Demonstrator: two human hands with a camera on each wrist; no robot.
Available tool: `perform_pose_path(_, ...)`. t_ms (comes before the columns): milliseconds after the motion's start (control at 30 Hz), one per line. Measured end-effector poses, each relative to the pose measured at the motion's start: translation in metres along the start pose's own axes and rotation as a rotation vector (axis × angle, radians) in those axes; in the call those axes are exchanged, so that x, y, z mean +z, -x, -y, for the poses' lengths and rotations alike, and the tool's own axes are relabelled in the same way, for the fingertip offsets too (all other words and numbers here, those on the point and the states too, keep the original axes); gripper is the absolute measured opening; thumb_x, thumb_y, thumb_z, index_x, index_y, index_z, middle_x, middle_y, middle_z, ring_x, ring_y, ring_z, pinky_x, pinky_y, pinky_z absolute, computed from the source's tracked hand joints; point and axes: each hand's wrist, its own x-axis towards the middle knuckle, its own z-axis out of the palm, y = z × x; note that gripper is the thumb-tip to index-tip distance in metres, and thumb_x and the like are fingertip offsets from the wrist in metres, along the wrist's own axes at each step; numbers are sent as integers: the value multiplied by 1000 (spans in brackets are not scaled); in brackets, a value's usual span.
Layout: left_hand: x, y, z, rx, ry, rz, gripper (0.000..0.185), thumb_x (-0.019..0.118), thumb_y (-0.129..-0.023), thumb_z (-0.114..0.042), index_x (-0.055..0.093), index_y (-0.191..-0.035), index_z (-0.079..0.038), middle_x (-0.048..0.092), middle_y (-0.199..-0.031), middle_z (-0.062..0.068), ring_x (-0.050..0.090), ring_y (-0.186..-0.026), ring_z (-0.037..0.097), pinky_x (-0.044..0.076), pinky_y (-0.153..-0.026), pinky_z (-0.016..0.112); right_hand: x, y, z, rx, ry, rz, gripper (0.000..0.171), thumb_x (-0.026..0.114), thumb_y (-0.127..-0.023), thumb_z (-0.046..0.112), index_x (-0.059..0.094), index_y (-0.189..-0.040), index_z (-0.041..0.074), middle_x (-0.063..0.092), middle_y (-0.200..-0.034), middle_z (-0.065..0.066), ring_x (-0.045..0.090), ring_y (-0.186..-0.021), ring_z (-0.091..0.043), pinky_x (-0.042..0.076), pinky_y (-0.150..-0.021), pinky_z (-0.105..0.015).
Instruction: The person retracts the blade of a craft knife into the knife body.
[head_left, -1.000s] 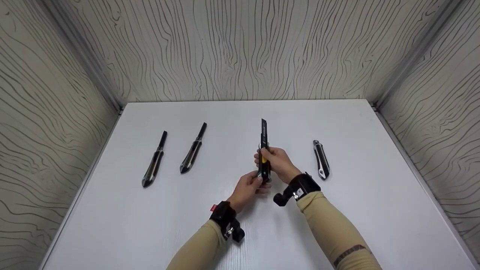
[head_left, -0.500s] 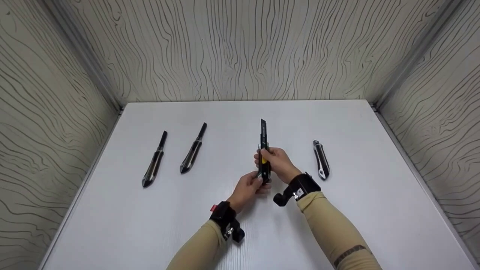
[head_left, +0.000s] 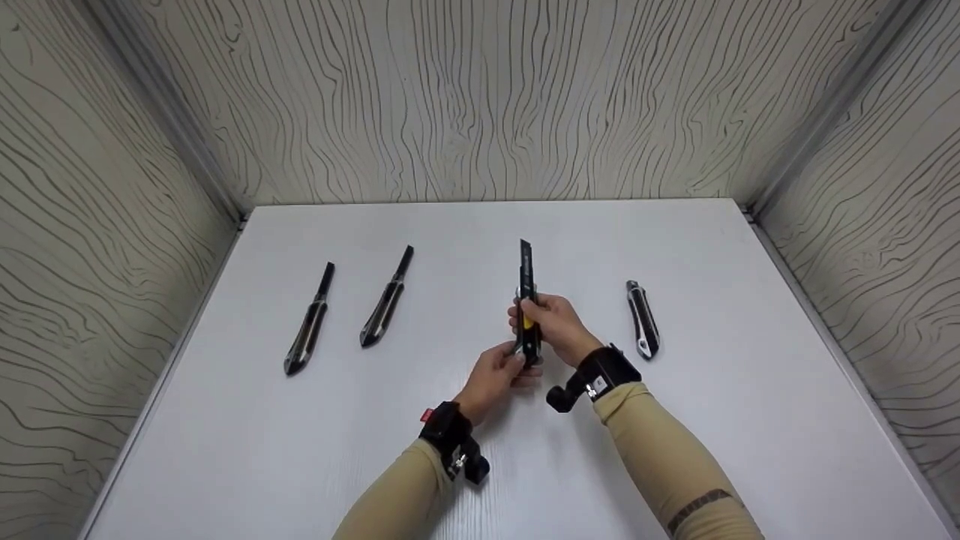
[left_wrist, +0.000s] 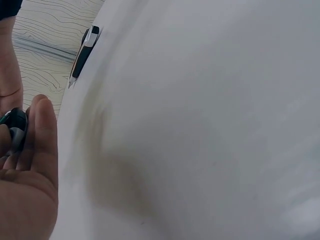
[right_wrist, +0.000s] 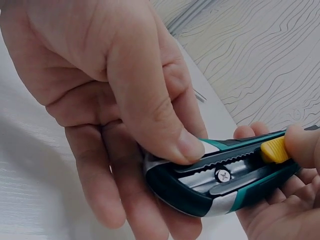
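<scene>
A black and teal utility knife (head_left: 528,289) with a yellow slider (right_wrist: 274,149) is held above the middle of the white table (head_left: 675,465). Its dark blade sticks out and points away from me. My left hand (head_left: 507,369) pinches the knife's rear end, with the thumb (right_wrist: 165,125) pressed on its top. My right hand (head_left: 544,319) grips the knife's body, and its thumb (right_wrist: 304,145) rests against the yellow slider. The left wrist view shows only my left fingers (left_wrist: 35,165) and a bit of the knife's end (left_wrist: 15,125).
Three more knives lie on the table: two with blades out at the left (head_left: 309,321) (head_left: 386,300), and one black and silver (head_left: 643,319) just right of my right hand. Wood-grain walls close in the table at the back and both sides.
</scene>
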Motion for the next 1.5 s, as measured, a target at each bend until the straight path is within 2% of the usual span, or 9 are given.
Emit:
perform_pose_path(200,0,0,0,-1,4,-6,35,42,-104,-9,48,-136,5,63,-123,28,67,-108,33,54,-96,46,0,1,1,-3,3,3,32,49,-103,17,53,-127,-2,65,-114,-13,66,-97,-14,55,-93,-30)
perform_pose_path(333,0,-1,1,5,2,-12,35,42,-104,-8,47,-136,6,64,-121,27,67,-109,36,54,-96,47,0,0,2,-1,3,9,37,48,-103,16,48,-133,-6,64,-116,-13,66,-97,-13,55,-92,-29)
perform_pose_path(600,0,-1,1,-9,10,-22,37,41,-104,-8,45,-138,5,63,-123,27,67,-109,34,55,-95,42,0,0,2,0,13,24,39,47,-103,15,46,-135,-7,62,-121,-18,66,-96,-12,55,-91,-28)
perform_pose_path(967,0,0,1,-4,-1,-38,35,42,-104,-8,47,-136,5,65,-120,25,67,-108,34,56,-94,43,0,-1,2,-1,3,30,39,47,-103,14,45,-136,-8,65,-115,-12,66,-96,-12,56,-90,-27)
perform_pose_path(1200,0,-1,0,-2,-6,-36,34,41,-104,-8,49,-134,5,65,-120,26,68,-107,33,56,-94,42,0,-1,1,4,6,32,38,47,-103,14,46,-135,-6,60,-125,-20,66,-97,-13,55,-92,-29)
perform_pose_path(1500,0,-1,2,-6,23,-28,34,41,-104,-8,48,-135,5,64,-121,27,67,-108,32,54,-96,44,-2,0,1,-29,2,60,38,46,-103,11,43,-136,-10,62,-120,-18,65,-97,-13,56,-90,-27)
